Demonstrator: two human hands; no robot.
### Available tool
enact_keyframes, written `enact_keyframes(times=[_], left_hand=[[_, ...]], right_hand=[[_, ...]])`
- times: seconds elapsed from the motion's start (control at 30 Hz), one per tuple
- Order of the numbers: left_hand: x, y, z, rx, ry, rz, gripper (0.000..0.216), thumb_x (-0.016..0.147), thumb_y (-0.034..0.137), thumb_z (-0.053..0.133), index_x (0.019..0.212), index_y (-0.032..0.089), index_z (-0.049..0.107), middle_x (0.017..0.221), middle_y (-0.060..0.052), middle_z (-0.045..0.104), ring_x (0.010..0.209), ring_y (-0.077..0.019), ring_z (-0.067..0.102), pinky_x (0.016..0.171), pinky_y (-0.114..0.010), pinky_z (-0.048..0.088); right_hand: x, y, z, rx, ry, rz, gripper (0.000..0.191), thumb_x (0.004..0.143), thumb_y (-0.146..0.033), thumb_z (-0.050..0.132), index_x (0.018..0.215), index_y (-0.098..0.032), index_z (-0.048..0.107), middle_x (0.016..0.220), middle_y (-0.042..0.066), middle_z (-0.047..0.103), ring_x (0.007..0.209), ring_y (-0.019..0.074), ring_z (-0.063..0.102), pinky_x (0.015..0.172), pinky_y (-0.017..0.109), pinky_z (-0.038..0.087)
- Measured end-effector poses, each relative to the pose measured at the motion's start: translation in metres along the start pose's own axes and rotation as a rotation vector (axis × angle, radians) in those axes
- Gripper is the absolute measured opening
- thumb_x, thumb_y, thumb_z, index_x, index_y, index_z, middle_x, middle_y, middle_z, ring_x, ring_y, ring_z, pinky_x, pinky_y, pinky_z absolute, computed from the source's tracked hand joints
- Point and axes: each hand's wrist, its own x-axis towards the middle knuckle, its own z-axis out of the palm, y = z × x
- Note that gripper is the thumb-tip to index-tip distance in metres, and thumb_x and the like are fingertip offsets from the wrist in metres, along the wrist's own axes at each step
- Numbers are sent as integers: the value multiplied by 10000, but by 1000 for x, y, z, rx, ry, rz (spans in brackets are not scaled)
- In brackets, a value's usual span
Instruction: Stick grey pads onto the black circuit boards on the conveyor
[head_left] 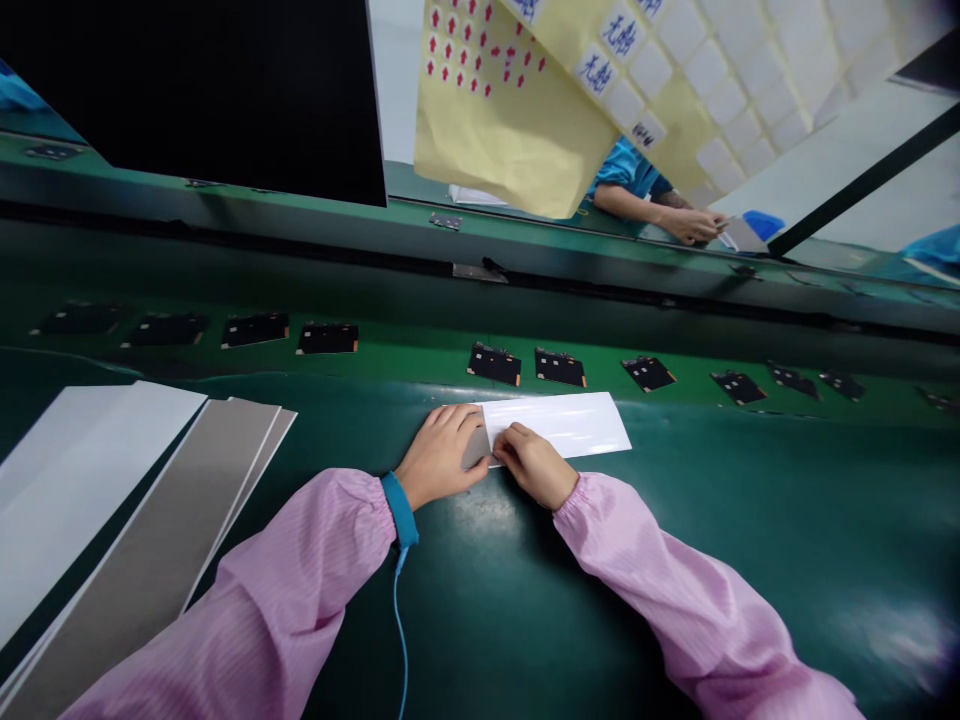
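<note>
A glossy white strip (570, 424) lies on the green bench in front of me, with a grey piece (476, 447) at its left end. My left hand (444, 455) rests over that grey end, fingers laid flat and thumb reaching toward the right hand. A blue wrist strap (400, 508) with a thin cord circles the left wrist. My right hand (536, 463) is closed, its fingertips pinched at the border between grey and white; the tips are partly hidden. The two hands almost meet there.
Grey strips (172, 500) and white sheets (82, 450) lie at the left. Several black boards (493, 364) line a green belt behind the bench. A dark panel (225, 90) and yellow label sheets (502, 130) hang above. Beyond, a co-worker's hands (690, 223) hold something flat.
</note>
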Motion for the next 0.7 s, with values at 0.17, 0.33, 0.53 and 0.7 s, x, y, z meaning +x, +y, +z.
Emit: enact_keyframes(times=[0.17, 0.33, 0.53, 0.7], left_hand=[[0, 0, -1, 10, 3, 2, 365, 754, 311, 602, 1084, 194, 497, 1204, -85, 510, 1146, -261, 457, 986, -411, 354], [0, 0, -1, 11, 0, 4, 372, 768, 327, 584, 1105, 202, 491, 1215, -91, 505, 1145, -274, 462, 985, -432, 349], [0, 0, -1, 15, 5, 19, 384, 767, 317, 582, 1118, 197, 484, 1217, -90, 507, 1143, -268, 462, 986, -425, 350], [0, 1, -2, 7, -4, 21, 380, 773, 316, 575, 1120, 188, 488, 1209, -95, 507, 1134, -270, 467, 979, -421, 358]], right_hand=[[-4, -3, -3, 39, 16, -35, 127, 822, -98, 463, 738, -188, 494, 776, 47, 527, 728, 158, 525, 684, 277, 440], [21, 16, -34, 118, 85, -11, 112, 816, -126, 462, 759, -175, 545, 750, 41, 575, 674, 138, 529, 653, 261, 442], [101, 72, -71, 132, 80, 332, 108, 797, -126, 509, 729, -144, 590, 604, -2, 562, 488, 83, 491, 495, 195, 406], [122, 97, -70, 94, 33, 438, 82, 791, -138, 554, 757, -130, 629, 609, 0, 574, 496, 76, 495, 470, 176, 385]])
